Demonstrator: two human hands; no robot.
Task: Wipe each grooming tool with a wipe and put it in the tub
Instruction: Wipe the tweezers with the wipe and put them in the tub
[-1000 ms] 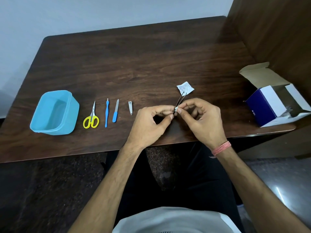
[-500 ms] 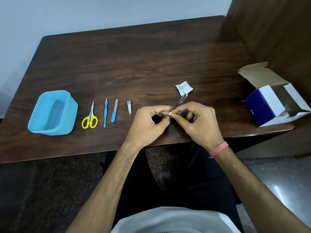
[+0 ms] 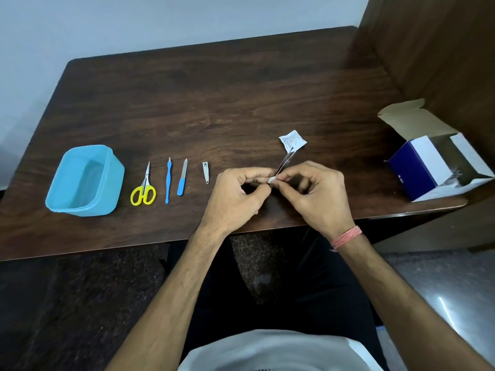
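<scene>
While both hands meet above the near edge of the dark wooden table [image 3: 214, 97], the left hand [image 3: 235, 195] pinches the lower end of a thin pair of metal tweezers [image 3: 286, 160] between thumb and forefinger. The right hand [image 3: 318, 194] is pressed against it and pinches a small white wipe [image 3: 272, 179] around the tweezers, just at the place where the fingertips of the two hands touch. The free end of the tweezers points up and away from the person, and it overlaps in view a small torn white sachet [image 3: 292, 139] which lies on the table behind the hands.

To the left of the hands four tools lie in a row, apart from each other: a small metal nail clipper [image 3: 206, 172], a nail file with blue handle [image 3: 182, 177], a thin blue cuticle tool [image 3: 168, 180] and scissors with yellow handles [image 3: 143, 187]. At the far left end of this row stands the light blue tub [image 3: 107, 183], upright, and I see nothing inside it. An open blue and white cardboard box [image 3: 417, 170] sits at the right edge of the table, well apart from the hands. A pink thread band [image 3: 346, 237] is around the right wrist
</scene>
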